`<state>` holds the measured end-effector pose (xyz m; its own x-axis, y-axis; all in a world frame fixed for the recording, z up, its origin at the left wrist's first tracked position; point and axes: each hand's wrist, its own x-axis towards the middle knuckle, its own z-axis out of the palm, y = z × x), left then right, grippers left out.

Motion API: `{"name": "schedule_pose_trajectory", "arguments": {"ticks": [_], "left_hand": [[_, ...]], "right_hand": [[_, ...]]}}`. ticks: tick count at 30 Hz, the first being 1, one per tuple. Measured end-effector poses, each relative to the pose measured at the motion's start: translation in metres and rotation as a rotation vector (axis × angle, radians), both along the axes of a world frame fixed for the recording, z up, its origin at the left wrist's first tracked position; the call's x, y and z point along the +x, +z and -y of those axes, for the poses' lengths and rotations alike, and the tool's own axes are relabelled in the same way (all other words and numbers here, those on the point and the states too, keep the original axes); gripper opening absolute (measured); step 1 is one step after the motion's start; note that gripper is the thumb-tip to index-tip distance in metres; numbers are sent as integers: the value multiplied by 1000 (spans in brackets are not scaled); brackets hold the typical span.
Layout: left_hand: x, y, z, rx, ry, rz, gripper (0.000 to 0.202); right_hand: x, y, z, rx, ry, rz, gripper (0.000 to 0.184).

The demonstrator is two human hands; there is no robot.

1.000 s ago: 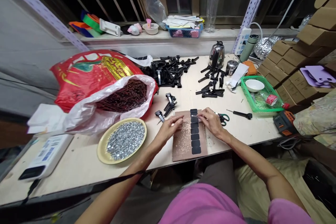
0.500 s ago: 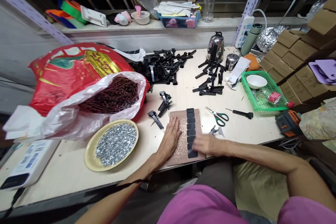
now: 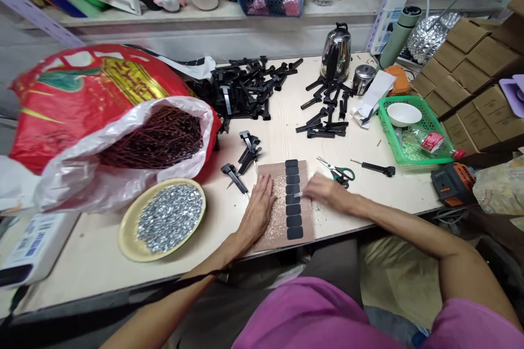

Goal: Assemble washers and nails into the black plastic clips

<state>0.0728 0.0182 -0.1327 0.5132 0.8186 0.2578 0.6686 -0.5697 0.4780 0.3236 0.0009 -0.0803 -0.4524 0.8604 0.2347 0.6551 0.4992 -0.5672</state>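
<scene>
My left hand (image 3: 258,210) lies flat, fingers stretched out, along the left part of a brown board (image 3: 274,234) speckled with pale flecks. A column of several black rounded rectangular pieces (image 3: 293,210) runs down the board's right half. My right hand (image 3: 329,192) is closed at the board's right edge, pinching a small pale flat piece (image 3: 298,194) whose tip lies over a middle black piece. What kind of piece it is, I cannot make out. Just beyond that hand are green-handled scissors (image 3: 340,172), partly hidden. Black-handled tools (image 3: 235,177) lie left of the board.
A yellow bowl of small metal parts (image 3: 126,232) and a red sack (image 3: 77,103) of thin dark rods stand left. Piles of black parts (image 3: 249,90) lie behind. At right are a screwdriver (image 3: 374,168), a green basket (image 3: 387,125) and a power-tool battery (image 3: 452,188).
My right hand has moved away from me along the black column, from its near end to the middle, with the pale piece. The left hand stays on the board. The view has shifted slightly.
</scene>
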Motion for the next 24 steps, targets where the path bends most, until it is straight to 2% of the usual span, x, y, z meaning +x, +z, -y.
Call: {"name": "schedule_pose_trajectory", "arguments": {"ticks": [3, 7, 13, 18, 21, 24], "left_hand": [[1, -1, 0, -5, 8, -6, 50], [2, -2, -1, 9, 16, -8, 50], [3, -1, -2, 14, 13, -1, 50], [-3, 7, -4, -7, -2, -6, 47], [-17, 17, -12, 37, 22, -14, 42], [-34, 32, -29, 155, 49, -82, 37]], "right_hand": [[10, 10, -17, 21, 100, -15, 27], [11, 16, -31, 19, 98, -10, 26], [3, 17, -24, 35, 82, 18, 27], [0, 26, -22, 105, 93, 7, 30], [-10, 38, -8, 107, 113, -5, 31], [-32, 55, 31, 70, 246, 0, 26]]}}
